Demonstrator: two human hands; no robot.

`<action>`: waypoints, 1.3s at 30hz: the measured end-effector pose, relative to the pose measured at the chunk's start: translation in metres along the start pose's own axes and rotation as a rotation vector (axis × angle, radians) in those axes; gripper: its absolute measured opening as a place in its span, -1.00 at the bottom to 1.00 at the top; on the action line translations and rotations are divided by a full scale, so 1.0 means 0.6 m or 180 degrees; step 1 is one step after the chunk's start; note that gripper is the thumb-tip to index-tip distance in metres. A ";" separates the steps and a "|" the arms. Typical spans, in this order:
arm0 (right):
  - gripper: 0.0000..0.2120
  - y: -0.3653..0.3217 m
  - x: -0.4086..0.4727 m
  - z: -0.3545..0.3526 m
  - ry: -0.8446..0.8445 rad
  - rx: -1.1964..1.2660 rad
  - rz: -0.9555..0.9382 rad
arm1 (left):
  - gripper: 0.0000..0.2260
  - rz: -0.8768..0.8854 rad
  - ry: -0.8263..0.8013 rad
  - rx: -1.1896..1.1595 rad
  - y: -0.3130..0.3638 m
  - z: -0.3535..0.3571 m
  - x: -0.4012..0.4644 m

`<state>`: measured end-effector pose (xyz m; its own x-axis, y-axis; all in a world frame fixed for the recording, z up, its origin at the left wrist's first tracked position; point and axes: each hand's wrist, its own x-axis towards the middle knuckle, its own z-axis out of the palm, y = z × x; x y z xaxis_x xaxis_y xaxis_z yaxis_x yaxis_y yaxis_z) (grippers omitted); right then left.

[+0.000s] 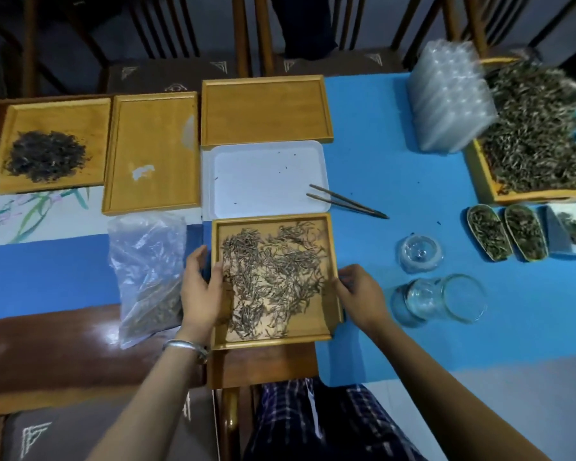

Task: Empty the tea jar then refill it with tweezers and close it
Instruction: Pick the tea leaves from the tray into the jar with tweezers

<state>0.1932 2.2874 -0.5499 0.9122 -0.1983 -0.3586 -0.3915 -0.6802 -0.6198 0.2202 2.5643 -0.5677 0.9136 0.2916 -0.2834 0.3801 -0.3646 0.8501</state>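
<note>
- Both hands grip the tea tray (326, 227): left hand (202, 287) on its left edge, right hand (359, 296) on its right.
- Jar (436, 299) lies empty on its side, right of the tray.
- Lid (420, 253) and tweezers (346, 201) sit apart on the cloth (413, 181).

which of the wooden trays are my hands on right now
The nearest wooden tray, spread with pale tea leaves: left hand and right hand grip its sides. The others lie untouched farther back.

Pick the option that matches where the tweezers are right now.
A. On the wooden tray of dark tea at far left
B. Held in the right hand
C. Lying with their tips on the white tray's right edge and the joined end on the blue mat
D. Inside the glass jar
C: the tweezers lie untouched across the right edge of the white tray, joined end on the blue mat.
</note>
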 end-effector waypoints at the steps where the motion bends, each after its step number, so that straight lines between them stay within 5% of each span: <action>1: -0.79 0.002 -0.001 0.003 -0.0023 -0.0021 0.0009 | -0.60 -0.0036 -0.0039 -0.0040 -0.002 0.002 -0.003; 16: -0.82 0.004 -0.004 0.028 -0.0439 -0.1386 -0.0353 | -0.73 0.0125 0.0143 0.0179 -0.029 0.006 -0.016; 30: -0.79 -0.044 -0.028 -0.072 -0.0213 -0.0871 -0.0978 | -0.72 0.0025 -0.0265 -0.0596 0.050 -0.036 -0.036; 39: -0.67 -0.123 0.017 -0.151 -0.0036 -0.0755 -0.1411 | -0.78 -0.0027 0.0205 -0.0760 0.116 -0.071 -0.025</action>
<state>0.2425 2.2714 -0.4445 0.9827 0.1528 -0.1051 0.0729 -0.8392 -0.5390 0.2267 2.5722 -0.4856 0.8965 0.3522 -0.2687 0.3358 -0.1448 0.9307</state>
